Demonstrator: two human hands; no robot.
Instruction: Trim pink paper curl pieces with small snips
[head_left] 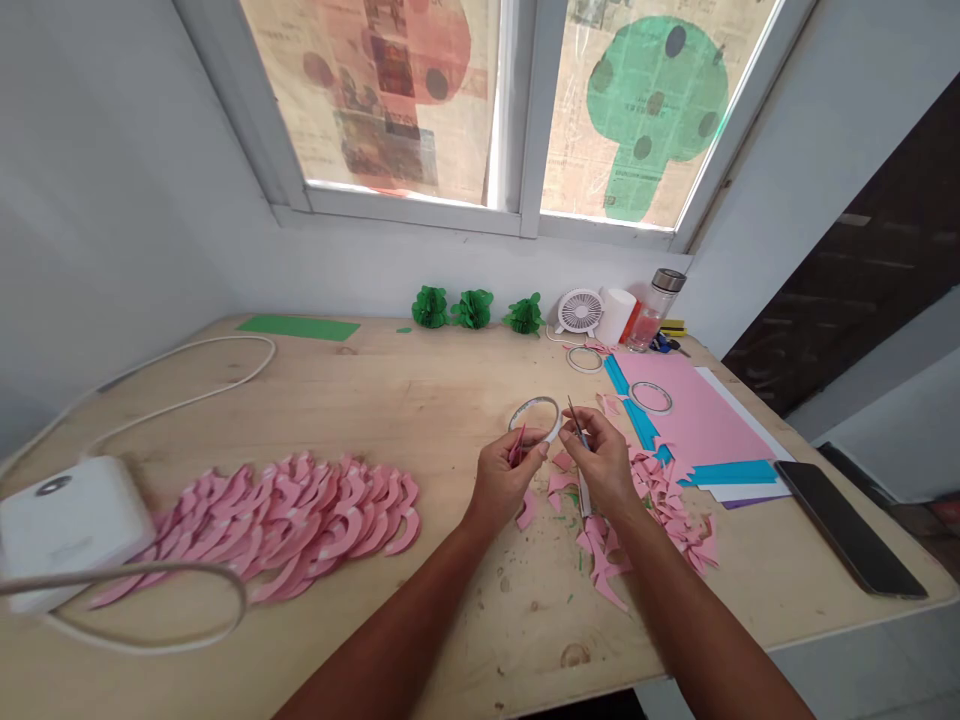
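Note:
My left hand (512, 470) is closed on a thin roll of tape (534, 402), held upright as a ring above the table. A folded pink paper piece (517, 445) also sits between its fingers. Close by on the right, my right hand (602, 455) grips a slim metal tool (577, 422) with its pointed end up; I cannot make out its exact kind. The fingertips of this hand are near the tape's edge. Pink paper scraps (667, 500) lie below and right of it. To the left spreads a heap of curved pink paper pieces (322, 510).
A white box with a cable (82, 520) stands at left, a phone (847, 525) at right. Pink sheets (705, 410), blue strips (731, 473) and another tape roll (651, 398) lie right. Along the back are green paper balls (472, 309), a fan (580, 312) and a bottle (656, 310).

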